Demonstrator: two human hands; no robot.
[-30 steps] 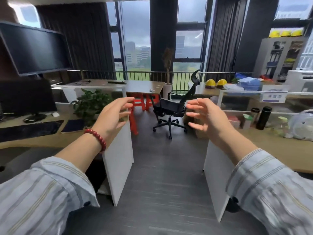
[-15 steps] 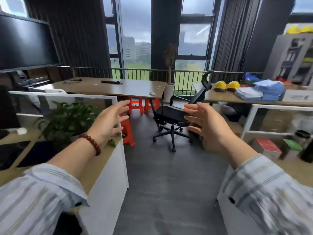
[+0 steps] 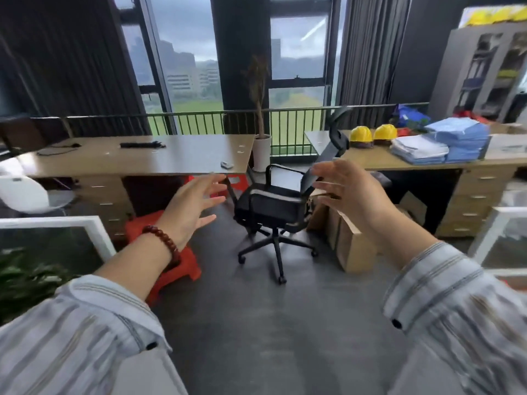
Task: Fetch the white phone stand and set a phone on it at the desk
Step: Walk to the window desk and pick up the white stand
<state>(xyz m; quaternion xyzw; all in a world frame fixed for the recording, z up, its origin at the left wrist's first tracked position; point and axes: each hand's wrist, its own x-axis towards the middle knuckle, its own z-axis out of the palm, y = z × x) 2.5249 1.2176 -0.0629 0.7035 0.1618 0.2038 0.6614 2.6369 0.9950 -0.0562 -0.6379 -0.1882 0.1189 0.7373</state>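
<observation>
Both my hands are raised in front of me in the aisle, empty, with fingers spread. My left hand (image 3: 196, 205), with a red bead bracelet on the wrist, is held in front of the corner of the long wooden desk (image 3: 137, 161). My right hand (image 3: 348, 192) overlaps the black office chair (image 3: 273, 203). A small white object (image 3: 226, 165) lies near the desk's right corner; I cannot tell what it is. A dark flat item (image 3: 142, 144) lies farther back on the desk. No phone stand or phone is clearly recognisable.
Red plastic stools (image 3: 171, 252) stand by the desk. Cardboard boxes (image 3: 348, 240) sit on the floor right of the chair. The right desk (image 3: 427, 163) holds two yellow helmets (image 3: 372, 134) and blue folded stacks (image 3: 456, 141). A white-framed partition (image 3: 85, 223) and plant are at left.
The view has advanced down the aisle toward the window desks; the near partitions and monitors slid out of view. Both hands stayed raised, open and empty.
</observation>
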